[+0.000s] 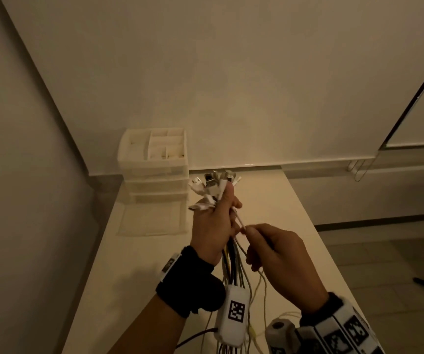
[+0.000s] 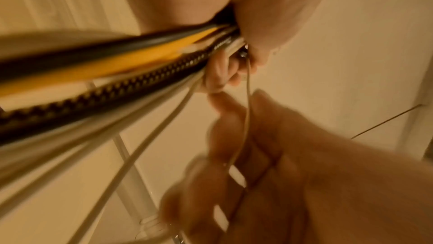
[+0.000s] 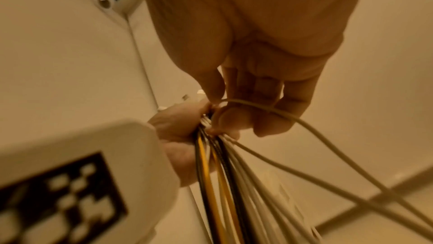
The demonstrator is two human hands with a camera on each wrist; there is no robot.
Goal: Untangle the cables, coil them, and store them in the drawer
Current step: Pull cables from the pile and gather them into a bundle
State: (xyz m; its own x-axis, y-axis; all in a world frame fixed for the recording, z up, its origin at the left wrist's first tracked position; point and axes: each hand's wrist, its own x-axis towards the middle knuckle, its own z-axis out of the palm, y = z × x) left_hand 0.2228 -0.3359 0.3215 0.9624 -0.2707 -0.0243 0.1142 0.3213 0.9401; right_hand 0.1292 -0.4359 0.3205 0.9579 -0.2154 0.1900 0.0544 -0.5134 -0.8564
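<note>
White, black and yellow cables (image 1: 232,264) hang in a bundle from the left hand (image 1: 212,226), whose fingers (image 3: 178,118) are clenched around them just below the fanned-out connectors (image 1: 213,183), above the pale worktop (image 1: 129,264). Just beside it, the right hand (image 1: 280,254) pinches one thin white cable (image 3: 269,109) between thumb and fingers (image 3: 276,111), drawing it out sideways from the bundle. Farther back on the worktop stands a translucent drawer unit (image 1: 154,172), its bottom drawer (image 1: 152,222) pulled open.
</note>
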